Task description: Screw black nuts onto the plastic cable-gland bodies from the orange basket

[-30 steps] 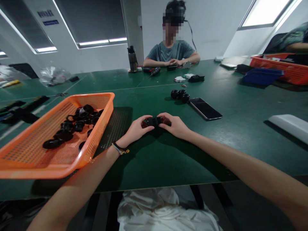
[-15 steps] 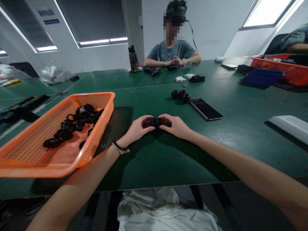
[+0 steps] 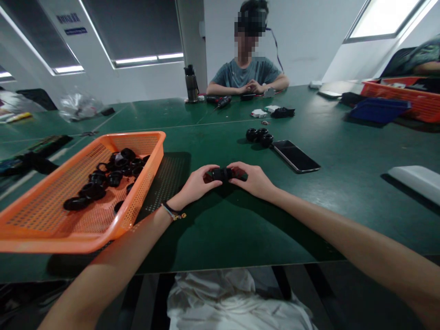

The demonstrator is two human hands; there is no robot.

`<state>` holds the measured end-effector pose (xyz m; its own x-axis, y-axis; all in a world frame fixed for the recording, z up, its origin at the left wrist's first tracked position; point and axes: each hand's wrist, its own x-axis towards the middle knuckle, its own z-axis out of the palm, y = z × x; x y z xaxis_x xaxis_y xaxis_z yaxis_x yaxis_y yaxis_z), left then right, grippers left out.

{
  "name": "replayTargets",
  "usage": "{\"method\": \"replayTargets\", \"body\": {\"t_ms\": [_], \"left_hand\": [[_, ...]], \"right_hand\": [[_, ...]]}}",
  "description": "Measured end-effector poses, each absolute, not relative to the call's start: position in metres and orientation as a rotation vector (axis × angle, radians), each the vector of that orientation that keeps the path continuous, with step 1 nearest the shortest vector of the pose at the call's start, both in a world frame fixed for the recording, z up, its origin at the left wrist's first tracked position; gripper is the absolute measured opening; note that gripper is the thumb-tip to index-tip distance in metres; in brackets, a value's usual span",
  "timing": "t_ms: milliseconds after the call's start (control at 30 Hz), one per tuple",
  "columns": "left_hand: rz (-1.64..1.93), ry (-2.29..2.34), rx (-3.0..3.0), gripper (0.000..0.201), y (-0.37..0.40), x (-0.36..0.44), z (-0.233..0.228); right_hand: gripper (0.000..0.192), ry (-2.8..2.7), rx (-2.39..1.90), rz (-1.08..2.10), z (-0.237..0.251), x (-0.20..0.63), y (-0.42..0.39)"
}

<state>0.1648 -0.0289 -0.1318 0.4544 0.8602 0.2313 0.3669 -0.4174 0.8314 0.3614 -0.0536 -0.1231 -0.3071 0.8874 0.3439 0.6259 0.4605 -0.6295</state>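
My left hand [image 3: 197, 183] and my right hand [image 3: 252, 178] meet over the green table [image 3: 223, 220], both gripping a small black part [image 3: 222, 173] between their fingertips. The part rests just above the table surface; its exact shape is partly hidden by my fingers. To my left stands an orange mesh basket [image 3: 44, 229] holding several black ring-shaped parts [image 3: 103, 178]. Three similar black parts [image 3: 259, 136] sit grouped farther out, beyond my right hand.
A dark phone [image 3: 295, 156] lies right of the grouped parts. A white object [image 3: 415, 178] lies at the right edge. Across the table a person [image 3: 249, 73] sits with hands together, a bottle [image 3: 191, 83] and small tools nearby. Orange and blue bins [image 3: 381, 109] stand far right.
Both hands stay on the black part with only slight finger movement. The view has shifted a little.
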Motion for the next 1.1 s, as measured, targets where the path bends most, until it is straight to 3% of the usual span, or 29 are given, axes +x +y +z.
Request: {"method": "replayTargets", "body": {"t_ms": [333,967,1100], "left_hand": [[0.846,1.026,1.981,0.048,-0.0272,0.1645,-0.1328],[0.786,0.961,2.078,0.048,-0.0286,0.1605,-0.132],[0.787,0.955,2.085,0.048,-0.0288,0.16,-0.1318]], "right_hand": [[0.027,-1.993,-1.249,0.567,-0.1259,0.361,-0.0536],[0.036,-2.014,-1.22,0.49,-0.1234,0.3627,-0.053],[0.03,-2.013,-1.203,0.53,-0.123,0.3629,-0.0531]]}}
